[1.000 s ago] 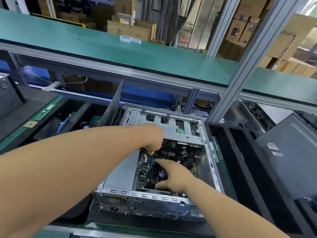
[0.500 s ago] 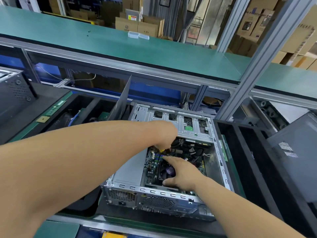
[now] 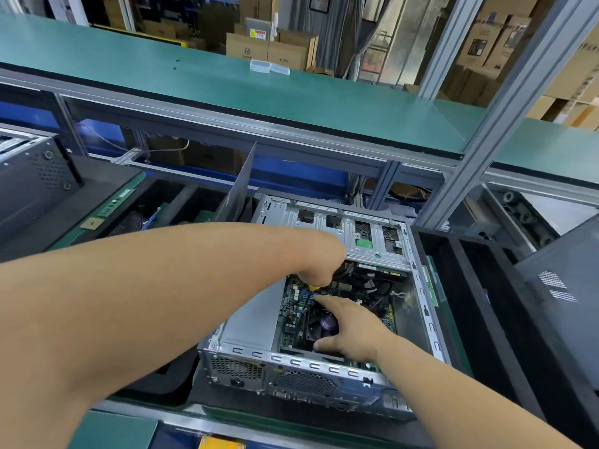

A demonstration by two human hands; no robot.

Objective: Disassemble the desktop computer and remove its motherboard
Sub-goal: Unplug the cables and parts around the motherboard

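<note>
While the desktop computer case is lying on its side on the bench with its open side facing up, both hands are reaching into it. Its long axis is running from the near rear panel, with fan grille and ports pointing toward the camera, away to the drive cage at the far end, skewed slightly to the right. The motherboard is sitting flat on the case floor, same axis as the case, partly hidden by both hands. The left hand is coming in from the left, fingers curled down around something with a yellow bit showing under it; can't tell what it's gripping, a tool or a connector. The right hand is resting on the board around the dark round CPU cooler, index finger stretched straight toward the left hand's fingertips, thumb spread out to the near edge, holding nothing. Black cables are bunching beside the board under the cage. A grey panel is standing upright left of the case. Black foam trays are sitting to the right, a green shelf running across above, cardboard boxes behind it.
</note>
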